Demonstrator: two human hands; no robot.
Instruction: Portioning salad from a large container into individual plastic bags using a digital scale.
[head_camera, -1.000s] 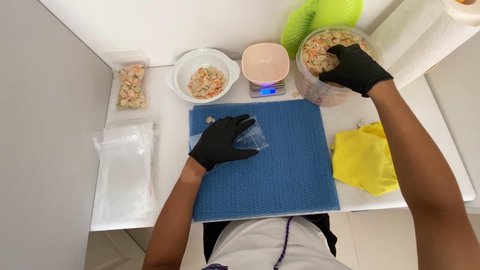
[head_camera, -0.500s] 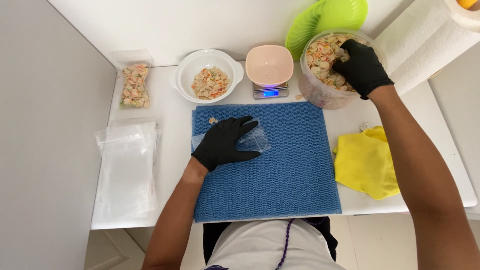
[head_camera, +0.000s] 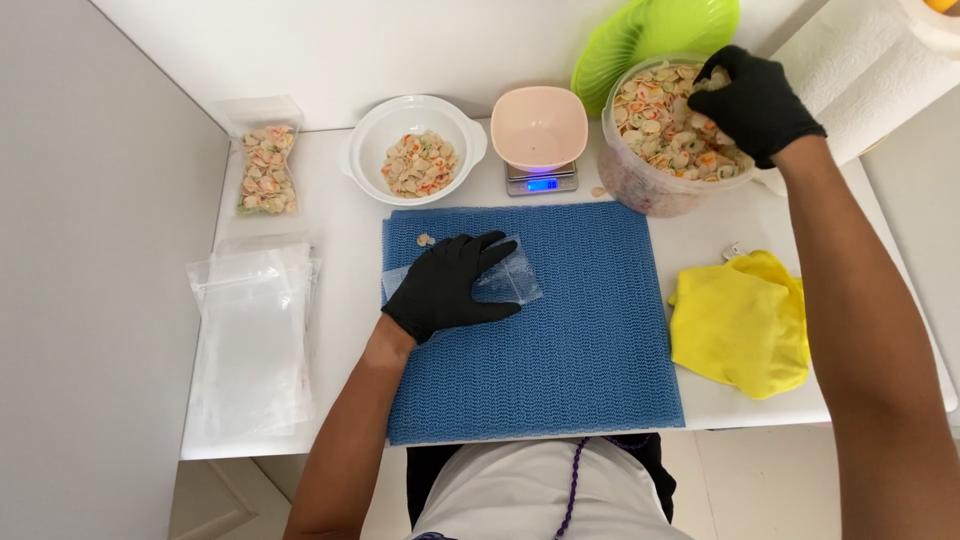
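Both hands wear black gloves — the left hand (head_camera: 447, 287) and the right hand (head_camera: 756, 100) alike, thin and snug, ending at the wrist. The forearms are bare, no sleeves. At six o'clock shows a white garment (head_camera: 530, 495) with a purple cord (head_camera: 575, 490) hanging down it.

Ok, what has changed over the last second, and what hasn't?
The right hand has lifted slightly from deep in the clear tub of pasta shells to its far rim, fingers curled around some shells. The left hand stays flat on the small clear bag on the blue mat. Nothing else has moved.
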